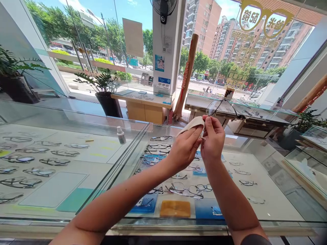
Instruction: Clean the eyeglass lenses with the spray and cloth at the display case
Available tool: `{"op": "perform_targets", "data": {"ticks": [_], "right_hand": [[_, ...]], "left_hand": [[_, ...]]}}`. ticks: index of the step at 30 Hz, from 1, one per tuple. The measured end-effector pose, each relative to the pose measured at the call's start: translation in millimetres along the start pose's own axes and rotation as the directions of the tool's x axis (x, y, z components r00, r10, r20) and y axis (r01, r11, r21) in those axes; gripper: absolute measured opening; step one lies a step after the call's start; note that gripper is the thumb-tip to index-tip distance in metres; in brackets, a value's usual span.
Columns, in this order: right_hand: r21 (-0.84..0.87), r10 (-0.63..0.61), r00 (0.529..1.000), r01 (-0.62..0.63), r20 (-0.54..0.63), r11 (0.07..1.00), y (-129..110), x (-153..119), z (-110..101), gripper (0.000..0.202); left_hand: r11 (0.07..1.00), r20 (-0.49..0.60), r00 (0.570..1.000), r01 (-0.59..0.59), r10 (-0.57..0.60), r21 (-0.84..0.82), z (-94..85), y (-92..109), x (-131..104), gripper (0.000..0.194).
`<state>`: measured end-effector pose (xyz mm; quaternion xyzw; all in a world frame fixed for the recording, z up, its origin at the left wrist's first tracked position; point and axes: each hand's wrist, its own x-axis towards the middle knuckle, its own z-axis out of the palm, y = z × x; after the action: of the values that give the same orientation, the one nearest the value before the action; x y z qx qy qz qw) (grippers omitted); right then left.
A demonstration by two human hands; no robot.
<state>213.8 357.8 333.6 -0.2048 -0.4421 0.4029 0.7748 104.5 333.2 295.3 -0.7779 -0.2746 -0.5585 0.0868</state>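
A pair of thin-framed eyeglasses (211, 108) is held up over the glass showcase, its dark temples stretching off to the right. My right hand (213, 137) pinches the frame between thumb and fingers. A pale cleaning cloth (192, 124) is gripped in my left hand (186, 146), its fingers pressed together against it. Cloth and frame meet where the two hands come together; the lens there is hidden behind the cloth and fingers.
Rows of eyeglasses (184, 190) lie inside the glass showcase (270, 177) below my arms. A small white bottle (121, 136) stands on the left glass top. Farther off are a potted plant (108, 102), a slanted wooden post (187, 75) and a wooden cabinet (145, 112).
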Motion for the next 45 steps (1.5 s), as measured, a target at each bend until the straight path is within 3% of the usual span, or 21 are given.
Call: {"op": "perform_targets", "data": {"ticks": [3,5,8,11,13,15,17,21,26,30,41,45], "right_hand": [[0.049,0.029,0.999,-0.027,-0.032,0.998,-0.6,12.1,-4.5,0.026],[0.089,0.02,0.998,-0.015,-0.051,0.996,-0.9,23.4,-10.0,0.023],[0.148,0.017,0.999,-0.012,-0.035,0.989,-4.3,38.0,-19.2,0.017],[0.179,0.058,0.996,-0.069,0.066,0.981,-11.2,43.7,-25.7,0.015],[0.175,0.072,0.988,-0.095,0.135,0.98,-15.8,43.4,-27.3,0.016],[0.156,0.072,0.98,-0.102,0.185,0.982,-18.7,41.7,-27.0,0.018],[0.132,0.065,0.972,-0.097,0.227,0.986,-19.1,39.3,-25.1,0.019],[0.072,0.071,0.946,-0.099,0.317,0.992,-13.4,32.9,-19.0,0.022],[0.053,0.117,0.92,-0.147,0.374,0.988,-5.9,26.1,-13.2,0.023],[0.049,0.114,0.925,-0.141,0.361,0.989,-5.6,24.5,-11.7,0.021],[0.009,0.076,0.901,-0.088,0.426,0.996,-5.2,17.8,-10.7,0.023],[0.055,0.077,0.901,-0.11,0.427,0.992,-5.3,18.5,-8.3,0.022]], "left_hand": [[0.997,-0.009,0.997,-0.073,0.073,0.014,-2.7,4.1,0.8,0.045],[0.996,-0.03,0.998,-0.062,0.06,-0.064,-3.9,6.9,1.6,0.041],[0.937,-0.057,0.981,0.158,-0.184,-0.313,-6.1,7.7,5.2,0.039],[0.668,0.051,0.866,0.42,-0.497,-0.615,-9.2,3.1,12.4,0.045],[0.422,0.167,0.78,0.49,-0.604,-0.763,-11.6,-1.5,18.3,0.045],[0.204,0.257,0.716,0.488,-0.649,-0.849,-14.0,-5.8,23.9,0.041],[0.046,0.316,0.673,0.463,-0.669,-0.885,-16.4,-8.6,28.5,0.035],[-0.129,0.456,0.644,0.489,-0.615,-0.863,-21.3,-9.6,32.1,0.033],[-0.142,0.536,0.679,0.546,-0.503,-0.825,-26.2,-9.3,29.3,0.035],[-0.078,0.557,0.692,0.593,-0.46,-0.802,-25.7,-9.9,27.3,0.039],[0.233,0.383,0.724,0.593,-0.574,-0.771,-21.4,-10.1,25.8,0.043],[0.282,0.323,0.729,0.574,-0.603,-0.769,-20.7,-10.8,27.3,0.048]]}}
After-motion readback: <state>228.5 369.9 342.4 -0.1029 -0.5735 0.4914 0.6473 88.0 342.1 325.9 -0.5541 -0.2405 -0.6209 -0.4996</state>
